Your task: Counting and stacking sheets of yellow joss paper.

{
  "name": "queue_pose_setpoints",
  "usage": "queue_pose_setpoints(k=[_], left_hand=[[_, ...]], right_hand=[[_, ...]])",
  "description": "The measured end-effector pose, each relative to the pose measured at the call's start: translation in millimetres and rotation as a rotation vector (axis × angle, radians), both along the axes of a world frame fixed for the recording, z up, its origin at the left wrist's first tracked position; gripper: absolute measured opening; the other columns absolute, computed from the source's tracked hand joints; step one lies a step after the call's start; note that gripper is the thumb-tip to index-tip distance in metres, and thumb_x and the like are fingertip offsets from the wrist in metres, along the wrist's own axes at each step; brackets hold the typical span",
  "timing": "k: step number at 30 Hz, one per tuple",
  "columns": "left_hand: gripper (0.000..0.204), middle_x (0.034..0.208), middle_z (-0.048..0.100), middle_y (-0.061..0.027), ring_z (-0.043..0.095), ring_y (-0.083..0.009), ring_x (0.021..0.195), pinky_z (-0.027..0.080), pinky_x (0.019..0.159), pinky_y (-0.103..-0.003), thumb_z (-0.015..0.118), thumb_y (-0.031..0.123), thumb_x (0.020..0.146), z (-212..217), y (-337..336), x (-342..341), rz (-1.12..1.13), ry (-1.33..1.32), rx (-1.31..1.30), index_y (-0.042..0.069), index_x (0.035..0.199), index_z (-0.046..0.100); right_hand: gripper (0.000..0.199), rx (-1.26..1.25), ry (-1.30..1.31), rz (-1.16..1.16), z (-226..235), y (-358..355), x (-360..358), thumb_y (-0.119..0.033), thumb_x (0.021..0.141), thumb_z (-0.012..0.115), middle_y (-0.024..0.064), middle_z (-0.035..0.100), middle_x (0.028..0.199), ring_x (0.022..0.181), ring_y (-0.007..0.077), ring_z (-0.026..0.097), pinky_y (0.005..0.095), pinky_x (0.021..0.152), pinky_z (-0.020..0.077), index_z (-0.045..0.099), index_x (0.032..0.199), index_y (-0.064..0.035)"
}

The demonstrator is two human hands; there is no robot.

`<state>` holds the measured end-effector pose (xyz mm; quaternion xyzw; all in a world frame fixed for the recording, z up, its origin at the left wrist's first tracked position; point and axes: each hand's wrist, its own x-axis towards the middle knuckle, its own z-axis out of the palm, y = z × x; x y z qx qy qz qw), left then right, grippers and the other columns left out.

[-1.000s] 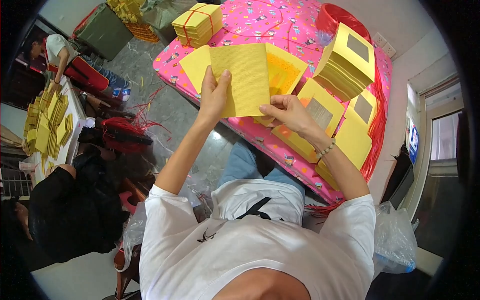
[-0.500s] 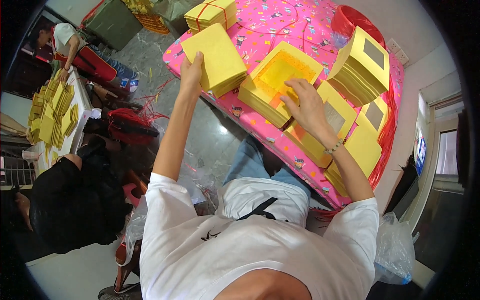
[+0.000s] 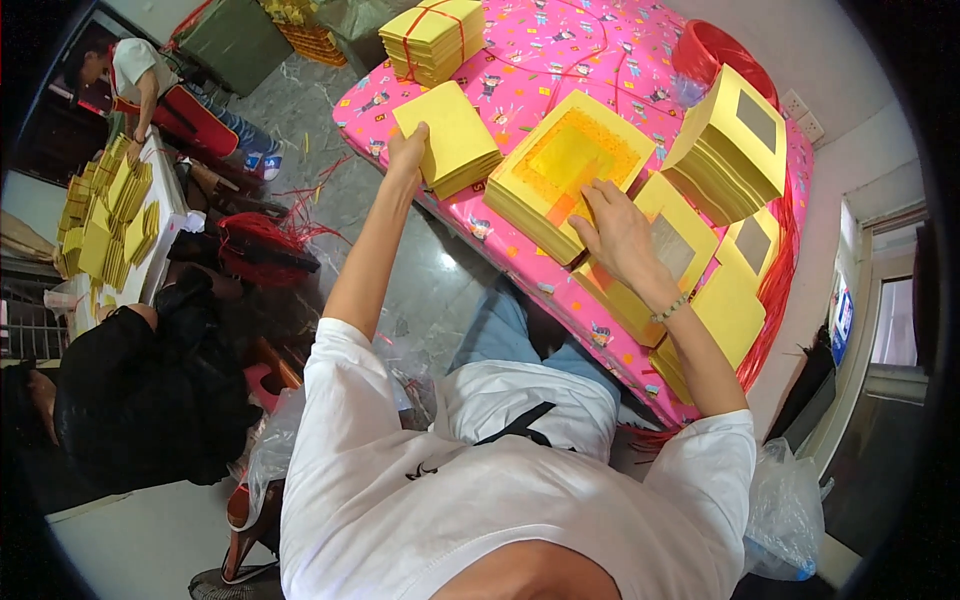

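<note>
My left hand [image 3: 408, 152] grips the near-left side of a stack of plain yellow paper [image 3: 450, 130], its thumb on the top sheet and its fingers mostly hidden. The stack rests by the edge of the pink patterned tabletop. To its right lies a bigger stack of yellow paper [image 3: 525, 205] with an orange-and-gold print on its top sheet. Over this stack's right side is my right hand [image 3: 622, 232], fingers slightly bent, thumb apart, fingertips at the printed sheet. Nothing shows between them.
A tied yellow bundle [image 3: 432, 40] stands at the far left of the pink table [image 3: 545, 50]. Several silver-patched paper stacks [image 3: 735, 140] and red strings [image 3: 775, 290] are on the right. Away to the left, a person [image 3: 140, 75] leans over a white table [image 3: 165, 195] of yellow bundles.
The plain stack has come down and slightly right with my left hand. My right hand's fingertips have come closer to the printed sheet. The whole view has shifted a little.
</note>
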<state>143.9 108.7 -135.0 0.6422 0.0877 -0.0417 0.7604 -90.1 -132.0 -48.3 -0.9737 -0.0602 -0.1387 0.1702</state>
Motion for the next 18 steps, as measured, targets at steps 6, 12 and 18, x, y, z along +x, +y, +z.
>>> queue_pose_setpoints(k=[6, 12, 18], left_hand=[[0.034, 0.099, 0.065, -0.0127, 0.063, -0.023, 0.088, 0.048, 0.077, -0.034, 0.063, 0.015, 0.082, -15.5, -1.5, 4.8, 0.057, -0.094, 0.244, -0.003, 0.111, 0.056], [0.044, 0.091, 0.066, -0.02, 0.064, -0.0328, 0.088, 0.048, 0.078, -0.041, 0.067, 0.03, 0.074, -10.1, -3.7, 5.8, 0.066, -0.213, 0.72, -0.003, 0.102, 0.06], [0.048, 0.093, 0.062, -0.0262, 0.061, -0.0389, 0.089, 0.047, 0.079, -0.045, 0.067, 0.033, 0.073, 6.9, -4.0, -6.6, 0.027, -0.284, 1.062, -0.007, 0.098, 0.058]], right_hand=[[0.043, 0.003, -0.006, 0.008, -3.9, -1.2, 1.5, -0.019, 0.078, 0.066, 0.0248, 0.054, 0.11, 0.102, 0.0374, 0.054, 0.0411, 0.086, 0.0461, 0.054, 0.109, 0.0072], [0.044, 0.008, 0.003, 0.02, -1.5, -4.2, 0.5, -0.02, 0.078, 0.066, 0.0247, 0.054, 0.111, 0.103, 0.0375, 0.053, 0.0411, 0.087, 0.0459, 0.053, 0.11, 0.0073], [0.044, 0.034, -0.043, 0.068, 12.2, -0.8, -10.2, -0.025, 0.077, 0.069, 0.0205, 0.055, 0.106, 0.099, 0.0349, 0.054, 0.0396, 0.084, 0.0462, 0.055, 0.11, 0.0019]])
